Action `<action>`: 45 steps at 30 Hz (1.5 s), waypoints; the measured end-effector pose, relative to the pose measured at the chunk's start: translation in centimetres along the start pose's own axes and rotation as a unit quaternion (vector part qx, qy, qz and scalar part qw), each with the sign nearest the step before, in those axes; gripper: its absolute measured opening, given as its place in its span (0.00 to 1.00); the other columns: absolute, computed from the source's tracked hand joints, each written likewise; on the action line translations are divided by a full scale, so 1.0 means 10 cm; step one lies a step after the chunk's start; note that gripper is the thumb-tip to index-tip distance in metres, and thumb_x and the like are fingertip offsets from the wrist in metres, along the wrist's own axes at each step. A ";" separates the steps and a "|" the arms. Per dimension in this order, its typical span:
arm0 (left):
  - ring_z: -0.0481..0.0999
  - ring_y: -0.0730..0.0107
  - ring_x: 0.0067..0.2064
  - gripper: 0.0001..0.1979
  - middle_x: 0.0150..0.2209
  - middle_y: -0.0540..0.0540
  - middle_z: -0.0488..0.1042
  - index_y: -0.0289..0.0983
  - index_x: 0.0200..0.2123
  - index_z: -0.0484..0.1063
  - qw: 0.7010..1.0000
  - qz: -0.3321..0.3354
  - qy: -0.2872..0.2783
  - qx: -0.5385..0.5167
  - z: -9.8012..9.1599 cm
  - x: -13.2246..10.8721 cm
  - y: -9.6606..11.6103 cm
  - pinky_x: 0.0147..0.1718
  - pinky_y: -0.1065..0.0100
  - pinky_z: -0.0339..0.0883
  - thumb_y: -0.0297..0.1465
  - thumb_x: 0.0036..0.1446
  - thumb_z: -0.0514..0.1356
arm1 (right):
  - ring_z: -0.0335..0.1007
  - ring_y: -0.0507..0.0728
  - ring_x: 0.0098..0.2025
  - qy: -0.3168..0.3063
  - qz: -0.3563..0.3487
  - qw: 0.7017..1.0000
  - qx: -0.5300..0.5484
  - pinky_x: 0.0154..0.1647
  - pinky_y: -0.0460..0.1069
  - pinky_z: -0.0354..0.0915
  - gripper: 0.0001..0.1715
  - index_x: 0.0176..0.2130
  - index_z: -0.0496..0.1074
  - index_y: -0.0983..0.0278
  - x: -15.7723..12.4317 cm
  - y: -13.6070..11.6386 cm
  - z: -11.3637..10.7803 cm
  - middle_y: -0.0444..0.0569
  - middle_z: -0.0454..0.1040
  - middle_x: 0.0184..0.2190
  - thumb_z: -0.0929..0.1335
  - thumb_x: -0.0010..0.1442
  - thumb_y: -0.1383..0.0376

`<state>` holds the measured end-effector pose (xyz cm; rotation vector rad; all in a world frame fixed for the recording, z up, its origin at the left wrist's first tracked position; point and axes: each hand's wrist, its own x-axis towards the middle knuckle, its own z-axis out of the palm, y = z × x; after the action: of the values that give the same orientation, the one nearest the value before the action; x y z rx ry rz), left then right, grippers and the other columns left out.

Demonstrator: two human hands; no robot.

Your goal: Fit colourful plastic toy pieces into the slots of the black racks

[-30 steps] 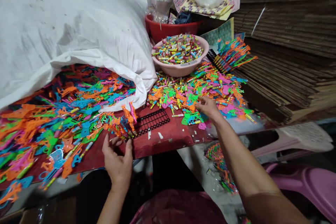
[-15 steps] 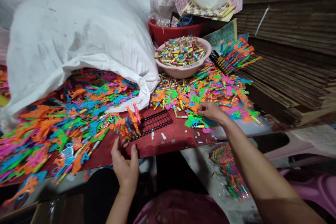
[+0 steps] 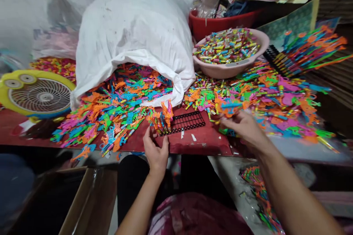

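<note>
My left hand (image 3: 155, 150) rests at the near end of a black plastic grid rack (image 3: 187, 122) on the red table (image 3: 204, 141), thumb and fingers apart around its edge. Several coloured toy pieces (image 3: 162, 115) stand upright in the rack's left end. My right hand (image 3: 244, 126) is lifted just above the table, fingers closed on an orange and blue plastic toy piece (image 3: 227, 105). A heap of bright plastic toy pieces (image 3: 275, 91) lies to the right of it.
A big white sack (image 3: 132, 40) spills more coloured pieces (image 3: 116, 106) on the left. A pink bowl (image 3: 231, 69) of small tubes and a red basin (image 3: 220, 24) stand behind. A yellow fan (image 3: 35, 95) lies far left. An open cardboard box (image 3: 91, 198) sits below.
The view swung left, bringing the yellow fan into sight. My right hand has picked an orange and blue piece from the heap and drawn it back. My left hand stayed at the rack.
</note>
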<state>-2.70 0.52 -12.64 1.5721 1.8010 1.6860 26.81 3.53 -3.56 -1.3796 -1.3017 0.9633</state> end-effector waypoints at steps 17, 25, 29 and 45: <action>0.74 0.63 0.42 0.37 0.47 0.40 0.68 0.36 0.62 0.58 0.999 -0.013 -0.002 0.044 -0.01 0.19 -0.01 0.50 0.54 0.70 0.33 0.51 0.67 | 0.73 0.56 0.31 0.037 -0.190 0.968 -0.157 0.35 0.49 0.68 0.14 0.31 0.75 0.63 -0.08 0.20 1.42 0.49 0.77 0.27 0.67 0.61 0.57; 0.60 0.49 0.65 0.46 0.62 0.31 0.60 0.35 0.67 0.49 0.980 0.150 0.082 0.104 -0.11 0.37 0.36 0.63 0.49 0.56 0.39 0.51 0.68 | 0.73 0.57 0.42 -0.006 -0.327 0.908 -0.261 0.45 0.50 0.68 0.11 0.45 0.74 0.62 -0.29 0.17 1.42 0.51 0.76 0.38 0.64 0.67 0.66; 0.59 0.48 0.66 0.42 0.64 0.32 0.59 0.36 0.65 0.55 0.974 0.198 0.053 0.099 -0.12 0.65 0.51 0.62 0.49 0.54 0.44 0.52 0.67 | 0.73 0.57 0.42 -0.047 -0.311 0.903 -0.291 0.43 0.49 0.67 0.14 0.48 0.74 0.63 -0.33 0.15 1.44 0.52 0.76 0.39 0.63 0.68 0.66; 0.68 0.61 0.58 0.07 0.42 0.46 0.77 0.41 0.40 0.78 0.960 0.263 -0.073 0.069 -0.12 0.88 0.55 0.61 0.53 0.57 0.34 0.61 0.61 | 0.72 0.55 0.24 0.028 -0.030 0.998 -0.043 0.32 0.50 0.69 0.21 0.29 0.77 0.62 -0.21 0.25 1.47 0.47 0.76 0.20 0.66 0.63 0.50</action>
<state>-4.22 5.45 -3.51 2.3289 1.5427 1.6004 12.91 3.47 -9.28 -1.4152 -1.3469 0.8318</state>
